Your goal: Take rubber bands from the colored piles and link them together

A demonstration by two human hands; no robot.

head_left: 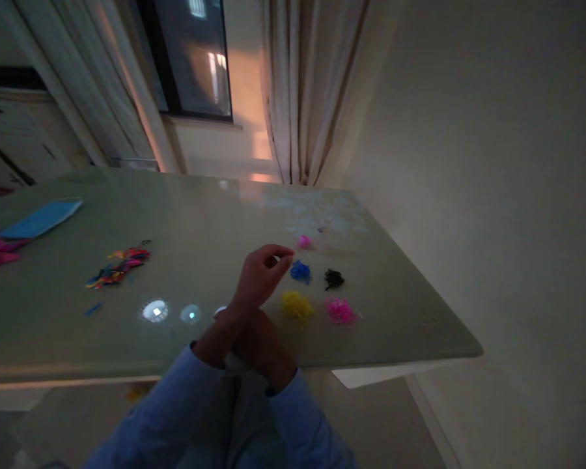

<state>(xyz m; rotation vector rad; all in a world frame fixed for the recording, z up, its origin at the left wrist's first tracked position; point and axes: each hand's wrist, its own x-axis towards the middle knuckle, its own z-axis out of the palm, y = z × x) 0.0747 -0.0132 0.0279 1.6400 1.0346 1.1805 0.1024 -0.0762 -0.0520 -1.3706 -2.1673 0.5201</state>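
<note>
At the bottom of the frame, your blue sleeves come up crossed over the edge of the worktop. Your right hand lies beneath your left wrist, mostly hidden, so you cannot tell from here whether its fingers are open or closed.

Right of centre, in the nearer row, sit a yellow pile and, beside it, a bright pink pile of what look like small bands. Far left of them, a lone blue piece lies apart. Just beyond come a black pile and a blue pile, while left of centre a mixed heap holds several colours together. Judging by that, you have part of the lot grouped by colour; the heap and the lone piece remain outside those groups.

Your left hand reaches over your right arm, thumb and finger brought together at the tips; whether they pinch a band is too small to tell. The blue pile is just below and right of those fingertips, and a small pink clump is just beyond them, to the upper right.
</note>
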